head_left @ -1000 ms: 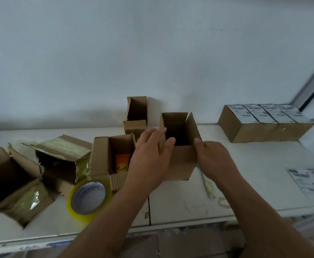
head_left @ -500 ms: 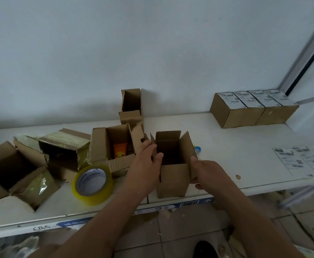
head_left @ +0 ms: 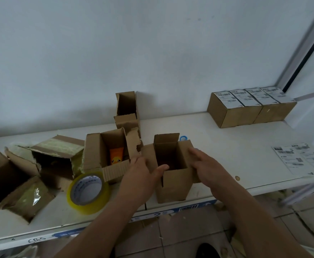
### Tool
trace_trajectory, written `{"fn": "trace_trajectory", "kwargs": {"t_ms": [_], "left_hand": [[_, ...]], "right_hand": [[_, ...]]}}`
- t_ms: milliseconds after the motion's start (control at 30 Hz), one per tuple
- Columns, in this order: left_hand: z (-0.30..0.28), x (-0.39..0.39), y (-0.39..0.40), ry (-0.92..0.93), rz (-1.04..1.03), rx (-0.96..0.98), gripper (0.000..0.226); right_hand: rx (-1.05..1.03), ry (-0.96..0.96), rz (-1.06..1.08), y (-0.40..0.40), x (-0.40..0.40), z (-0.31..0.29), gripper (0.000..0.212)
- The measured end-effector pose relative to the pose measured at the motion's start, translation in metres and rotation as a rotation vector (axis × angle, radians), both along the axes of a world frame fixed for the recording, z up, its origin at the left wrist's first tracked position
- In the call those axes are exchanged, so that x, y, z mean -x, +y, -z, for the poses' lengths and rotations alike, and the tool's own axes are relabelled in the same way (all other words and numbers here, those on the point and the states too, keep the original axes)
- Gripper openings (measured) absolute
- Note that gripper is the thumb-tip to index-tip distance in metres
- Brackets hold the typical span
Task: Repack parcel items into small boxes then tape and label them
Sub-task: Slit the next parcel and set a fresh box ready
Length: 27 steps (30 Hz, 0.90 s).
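A person stands at a white counter [head_left: 236, 146] with both hands on a small open box [head_left: 173, 185] that sits upright at the front edge. The left hand [head_left: 139, 174] grips the box's left side, its thumb hooked over the near rim and the fingers behind the left flap. The right hand [head_left: 206, 168] holds the right flap, fingers laid along it and wrapped over its far edge. All four flaps stand up and the inside looks dark; I cannot tell whether anything is in it.

Just to the left is another open box [head_left: 96, 155] with an orange tube [head_left: 116, 155] standing inside. A roll of clear tape [head_left: 88, 191] lies tilted in front of it, touching its front flap. Further left are two torn-open parcels [head_left: 57, 157], with green tape and plastic wrap showing. Behind, against the wall, a narrow empty box [head_left: 127, 110] stands upright. A small blue ring [head_left: 183, 138] peeks out behind the held box.

At the far right, a row of sealed, labelled boxes [head_left: 245, 107] sits by the wall, and a sheet of shipping labels [head_left: 298, 157] lies near the front edge.
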<state>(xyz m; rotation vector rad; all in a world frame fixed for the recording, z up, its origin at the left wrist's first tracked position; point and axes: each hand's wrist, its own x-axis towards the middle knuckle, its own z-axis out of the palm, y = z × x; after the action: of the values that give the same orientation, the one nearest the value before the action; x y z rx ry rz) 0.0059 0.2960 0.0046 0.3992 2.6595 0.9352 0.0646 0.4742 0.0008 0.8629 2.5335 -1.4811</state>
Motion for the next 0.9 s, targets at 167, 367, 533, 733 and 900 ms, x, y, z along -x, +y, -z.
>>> {"fn": "trace_trajectory", "kwargs": {"t_ms": [167, 367, 533, 733, 900], "left_hand": [[0.002, 0.000, -0.005, -0.156, 0.138, 0.058, 0.114], [0.012, -0.003, -0.009, -0.060, 0.262, 0.168, 0.140], [0.023, 0.005, -0.009, -0.019, 0.282, 0.208, 0.140], [0.024, 0.010, -0.005, -0.036, 0.314, 0.283, 0.138], [0.026, 0.010, -0.006, -0.053, 0.316, 0.279, 0.140]], "right_hand": [[0.199, -0.062, 0.136, -0.005, 0.005, -0.009, 0.056], [-0.421, 0.097, -0.235, 0.004, 0.013, 0.000, 0.052], [-0.712, 0.300, -0.475, 0.028, 0.031, 0.010, 0.049], [-0.722, 0.198, -0.540, 0.039, 0.054, 0.007, 0.077], [-0.666, 0.018, -0.609, 0.038, 0.075, 0.012, 0.080]]}}
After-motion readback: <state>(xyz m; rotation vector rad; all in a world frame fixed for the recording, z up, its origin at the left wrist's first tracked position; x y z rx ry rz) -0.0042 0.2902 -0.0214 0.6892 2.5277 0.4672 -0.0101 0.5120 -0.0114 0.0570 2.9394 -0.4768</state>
